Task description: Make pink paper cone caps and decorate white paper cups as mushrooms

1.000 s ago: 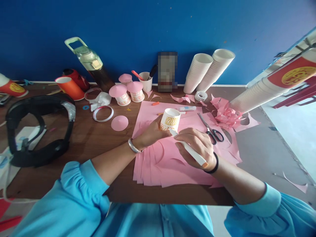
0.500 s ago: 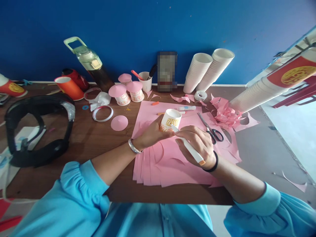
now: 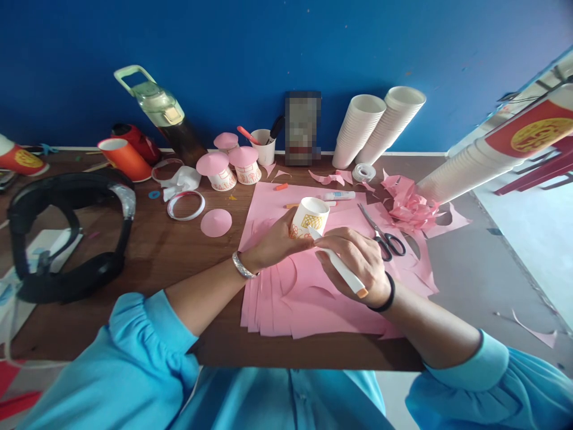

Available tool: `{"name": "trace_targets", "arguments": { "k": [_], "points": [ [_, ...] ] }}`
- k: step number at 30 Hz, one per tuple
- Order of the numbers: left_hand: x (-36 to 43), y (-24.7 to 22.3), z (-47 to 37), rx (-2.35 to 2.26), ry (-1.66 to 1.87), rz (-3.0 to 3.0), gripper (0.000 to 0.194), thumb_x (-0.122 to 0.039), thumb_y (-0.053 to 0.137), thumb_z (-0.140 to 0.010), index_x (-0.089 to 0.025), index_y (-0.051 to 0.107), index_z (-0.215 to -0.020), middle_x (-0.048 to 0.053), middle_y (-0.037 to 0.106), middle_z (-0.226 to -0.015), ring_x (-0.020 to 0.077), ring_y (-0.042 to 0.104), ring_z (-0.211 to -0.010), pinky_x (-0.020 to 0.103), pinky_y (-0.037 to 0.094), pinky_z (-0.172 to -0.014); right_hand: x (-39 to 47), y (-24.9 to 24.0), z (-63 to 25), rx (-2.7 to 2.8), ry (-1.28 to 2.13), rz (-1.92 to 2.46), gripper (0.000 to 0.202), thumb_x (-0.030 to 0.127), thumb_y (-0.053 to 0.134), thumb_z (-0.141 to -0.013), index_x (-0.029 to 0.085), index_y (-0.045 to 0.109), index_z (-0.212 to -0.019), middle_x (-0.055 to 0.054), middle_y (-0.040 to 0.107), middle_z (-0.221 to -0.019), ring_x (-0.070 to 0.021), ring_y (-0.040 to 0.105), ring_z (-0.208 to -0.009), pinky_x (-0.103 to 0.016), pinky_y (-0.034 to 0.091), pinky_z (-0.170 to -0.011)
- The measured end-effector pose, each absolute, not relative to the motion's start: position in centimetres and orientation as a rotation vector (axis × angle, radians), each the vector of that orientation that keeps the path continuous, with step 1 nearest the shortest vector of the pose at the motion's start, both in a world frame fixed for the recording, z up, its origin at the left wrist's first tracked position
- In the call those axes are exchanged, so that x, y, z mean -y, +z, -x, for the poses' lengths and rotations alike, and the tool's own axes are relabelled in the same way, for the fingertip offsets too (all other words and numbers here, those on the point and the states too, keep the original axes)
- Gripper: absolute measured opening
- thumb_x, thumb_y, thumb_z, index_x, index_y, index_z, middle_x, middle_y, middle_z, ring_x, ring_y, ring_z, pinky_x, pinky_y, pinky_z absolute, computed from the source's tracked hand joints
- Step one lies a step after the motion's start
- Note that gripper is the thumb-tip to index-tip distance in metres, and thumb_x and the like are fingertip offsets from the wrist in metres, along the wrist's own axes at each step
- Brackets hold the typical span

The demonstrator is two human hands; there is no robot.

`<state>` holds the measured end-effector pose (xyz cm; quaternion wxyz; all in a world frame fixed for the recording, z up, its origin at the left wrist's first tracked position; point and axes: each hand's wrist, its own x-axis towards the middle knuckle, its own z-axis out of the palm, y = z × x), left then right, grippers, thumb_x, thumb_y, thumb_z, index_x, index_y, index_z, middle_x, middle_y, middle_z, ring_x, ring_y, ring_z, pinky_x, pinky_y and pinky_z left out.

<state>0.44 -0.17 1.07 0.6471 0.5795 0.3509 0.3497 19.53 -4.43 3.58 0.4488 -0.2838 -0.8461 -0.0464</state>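
My left hand (image 3: 280, 239) is closed around a white paper cup (image 3: 319, 209) that leans above pink paper sheets (image 3: 273, 292). Yellow lattice marks and orange scribbles cover the cup's near side. A white marker (image 3: 344, 273) with an orange end is gripped in my right hand (image 3: 358, 257), its tip at the cup's drawn side. Black-handled scissors (image 3: 388, 243) lie open to the right of that hand. Behind the cup are a glue tube (image 3: 339, 196) and a small orange cap (image 3: 282, 187). Part of another marker shows behind the cup.
Several drawn cups with pink cone tops (image 3: 244, 157) stand at the back, near a loose pink cone (image 3: 216, 223). Stacked white cups (image 3: 362, 128), a bottle (image 3: 165, 113), a tape roll (image 3: 186, 205), crumpled pink scraps (image 3: 412, 206) and a black headset-like frame (image 3: 27, 280) surround the sheets.
The marker and my right hand have shifted slightly left across the cup's side. My left hand and the cup look almost still.
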Motion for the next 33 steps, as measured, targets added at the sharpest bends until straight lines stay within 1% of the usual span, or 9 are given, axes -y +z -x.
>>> {"name": "trace_targets", "arguments": {
  "k": [4,6,11,14,18,21,24,28,33],
  "points": [
    [0.3,1.5,-0.7,-0.856,0.797,-1.350,0.070,-0.047,0.087,-0.073,-0.018,0.054,-0.127,0.013,0.067,-0.130,0.0305,0.064,-0.116,0.040,0.054,-0.091,4.4,3.5,-19.5,2.120,-0.050,0.644,0.020,0.011,0.061,-0.094,0.018,0.059,-0.112,-0.007,0.073,-0.087,-0.0190,0.072,-0.074,-0.031,0.061,-0.065],
    [0.3,1.7,-0.8,-0.871,0.809,-1.360,0.071,-0.046,0.089,-0.071,-0.018,0.055,-0.127,0.013,0.067,-0.129,0.0306,0.063,-0.117,0.040,0.054,-0.091,4.4,3.5,-19.4,2.136,-0.036,0.598,0.019,0.012,0.061,-0.094,0.018,0.059,-0.112,-0.008,0.073,-0.087,-0.0194,0.072,-0.074,-0.031,0.061,-0.064],
    [0.1,1.3,-0.9,-0.828,0.821,-1.304,0.079,-0.044,0.090,-0.069,-0.019,0.052,-0.134,0.014,0.064,-0.135,0.0324,0.061,-0.122,0.041,0.053,-0.093,4.4,3.4,-19.3,2.122,-0.051,0.563,0.018,0.012,0.060,-0.095,0.018,0.059,-0.111,-0.009,0.073,-0.085,-0.0193,0.071,-0.072,-0.030,0.061,-0.064],
    [0.0,0.8,-0.6,-0.779,0.840,-1.269,0.076,-0.041,0.091,-0.070,-0.020,0.054,-0.133,0.014,0.063,-0.136,0.0319,0.060,-0.122,0.040,0.051,-0.094,4.5,3.4,-19.3,2.108,-0.058,0.560,0.015,0.012,0.059,-0.096,0.016,0.059,-0.110,-0.008,0.072,-0.084,-0.0191,0.072,-0.074,-0.030,0.060,-0.064],
    [-0.1,0.0,-0.3,-0.690,0.856,-1.178,0.070,-0.043,0.089,-0.074,-0.021,0.055,-0.131,0.012,0.065,-0.130,0.0311,0.059,-0.122,0.040,0.048,-0.096,4.5,3.7,-19.6,2.087,-0.098,0.599,0.016,0.011,0.060,-0.095,0.016,0.060,-0.110,-0.008,0.072,-0.084,-0.0186,0.071,-0.073,-0.029,0.060,-0.063],
    [-0.1,-0.2,-0.1,-0.688,0.859,-1.155,0.068,-0.046,0.088,-0.075,-0.022,0.055,-0.129,0.011,0.065,-0.127,0.0303,0.060,-0.120,0.041,0.047,-0.096,4.3,3.8,-19.8,2.076,-0.129,0.681,0.017,0.011,0.058,-0.095,0.018,0.059,-0.111,-0.007,0.072,-0.085,-0.0184,0.071,-0.072,-0.030,0.059,-0.063],
    [-0.1,-0.3,-0.1,-0.699,0.861,-1.153,0.068,-0.047,0.089,-0.075,-0.023,0.055,-0.128,0.010,0.065,-0.124,0.0298,0.061,-0.118,0.042,0.047,-0.096,4.2,3.8,-20.0,2.082,-0.137,0.687,0.018,0.011,0.058,-0.094,0.018,0.059,-0.111,-0.006,0.072,-0.085,-0.0185,0.070,-0.071,-0.030,0.058,-0.062],
    [0.0,-0.1,-0.2,-0.702,0.853,-1.149,0.070,-0.048,0.089,-0.074,-0.022,0.053,-0.128,0.011,0.064,-0.124,0.0299,0.060,-0.119,0.043,0.046,-0.097,4.2,3.8,-20.0,2.091,-0.149,0.689,0.017,0.010,0.058,-0.094,0.017,0.059,-0.109,-0.007,0.072,-0.085,-0.0186,0.070,-0.071,-0.030,0.058,-0.063],
    [0.1,0.3,-0.3,-0.721,0.850,-1.136,0.067,-0.048,0.089,-0.073,-0.021,0.055,-0.123,0.011,0.064,-0.124,0.0286,0.061,-0.115,0.043,0.047,-0.097,4.3,3.8,-20.0,2.090,-0.157,0.720,0.015,0.012,0.057,-0.096,0.019,0.059,-0.110,-0.006,0.072,-0.085,-0.0174,0.070,-0.071,-0.029,0.058,-0.062]
  ]
}}
